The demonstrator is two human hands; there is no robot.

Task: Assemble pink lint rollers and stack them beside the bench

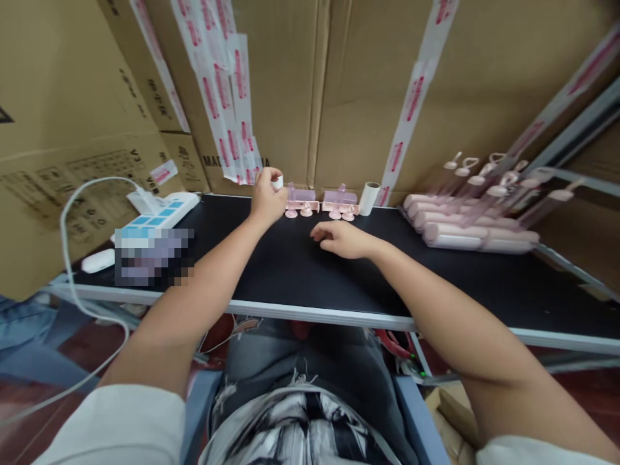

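Observation:
My left hand is at the back of the black tabletop, its fingers wrapped round a small white tube that is mostly hidden. Right beside it stands a pink piece with suction cups and a translucent top. A matching pink piece is a little to the right. Next to that, a white hollow tube stands upright. My right hand hovers low over the table in front of these pieces, fingers loosely bent and apart, holding nothing.
Several pale pink rolls with looped handles lie at the right. On the left are a power strip with a white cable and a blurred-out object. Cardboard walls the back; a metal edge runs along the front.

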